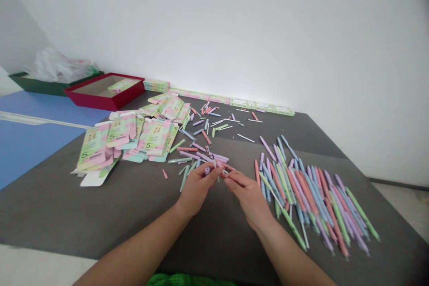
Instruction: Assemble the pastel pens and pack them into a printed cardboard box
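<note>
Near the middle of the table, my left hand [197, 185] is closed around a purple pen barrel [207, 170], whose round end shows beside the thumb. My right hand [250, 199] faces it, thumb and fingertips pinched on a thin pen part, mostly hidden and too small to make out fully. The fingertips of both hands nearly meet. Just beyond them lie loose purple pen barrels [191, 155] and other pastel pen parts. To the right of my right hand spreads a pile of pastel pens [301, 183] in coral, blue, green and purple.
Flattened printed cartons [95, 145] overlap on the left. White refills [246, 137] and short pen pieces lie scattered farther back. Small boxes [244, 103] line the wall. A red tray [107, 101] and a green tray [43, 86] with a plastic bag [58, 65] stand back left.
</note>
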Motion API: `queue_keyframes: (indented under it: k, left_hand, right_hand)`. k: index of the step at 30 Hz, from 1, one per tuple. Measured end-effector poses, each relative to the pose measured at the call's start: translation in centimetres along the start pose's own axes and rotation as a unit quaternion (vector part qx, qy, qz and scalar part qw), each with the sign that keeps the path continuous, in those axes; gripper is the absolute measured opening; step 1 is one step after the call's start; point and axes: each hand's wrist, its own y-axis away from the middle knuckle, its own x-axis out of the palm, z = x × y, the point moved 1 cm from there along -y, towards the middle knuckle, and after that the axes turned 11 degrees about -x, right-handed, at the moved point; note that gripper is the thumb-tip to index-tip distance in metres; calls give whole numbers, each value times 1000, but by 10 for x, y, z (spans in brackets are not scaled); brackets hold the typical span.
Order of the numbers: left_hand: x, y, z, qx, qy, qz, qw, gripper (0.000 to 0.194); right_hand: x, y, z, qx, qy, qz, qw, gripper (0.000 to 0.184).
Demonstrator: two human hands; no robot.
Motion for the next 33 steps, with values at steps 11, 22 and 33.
queue_keyframes:
  k: [11, 22, 33]
  left_hand:
    - [4, 3, -8, 23, -33, 6, 999, 19]
    - [4, 2, -6, 55, -51, 2, 997, 14]
    - [4, 9, -12, 92, -65, -29, 993, 20]
  right_hand:
    - [1, 0, -1, -44, 12, -2, 999, 15]
    - [3, 3, -2, -65, 47, -8, 997, 19]
    - [5, 0, 0, -60, -14, -27, 998, 18]
